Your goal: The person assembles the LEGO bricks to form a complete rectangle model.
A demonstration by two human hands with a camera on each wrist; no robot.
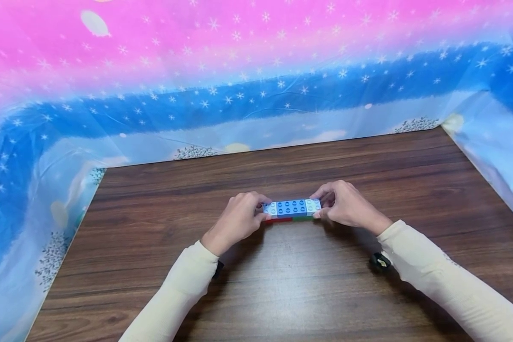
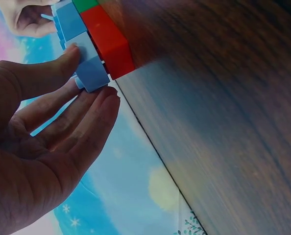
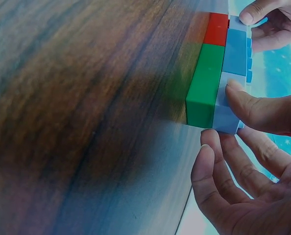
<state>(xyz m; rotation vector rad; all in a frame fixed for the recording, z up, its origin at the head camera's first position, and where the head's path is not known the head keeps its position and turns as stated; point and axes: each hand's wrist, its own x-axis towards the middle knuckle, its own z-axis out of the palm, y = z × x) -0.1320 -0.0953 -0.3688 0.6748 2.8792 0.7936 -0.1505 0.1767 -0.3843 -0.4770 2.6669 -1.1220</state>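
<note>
A short two-layer row of toy building bricks sits on the wooden table. In its upper layer a blue brick (image 1: 291, 209) lies between a pale blue brick at the left end (image 1: 272, 209) and another pale blue brick at the right end (image 1: 311, 206). Below them are a red brick (image 2: 109, 44) on the left and a green brick (image 3: 204, 88) on the right. My left hand (image 1: 239, 216) pinches the left pale brick, thumb on its near side. The right pale brick is pinched by my right hand (image 1: 346, 204), its thumb also in front. Fingers hide parts of both ends.
The dark wood-grain table (image 1: 154, 266) extends around the bricks. A pink and blue snowflake-printed cloth (image 1: 239, 95) hangs behind it and down both sides. A small black device (image 1: 380, 262) sits beneath the right sleeve.
</note>
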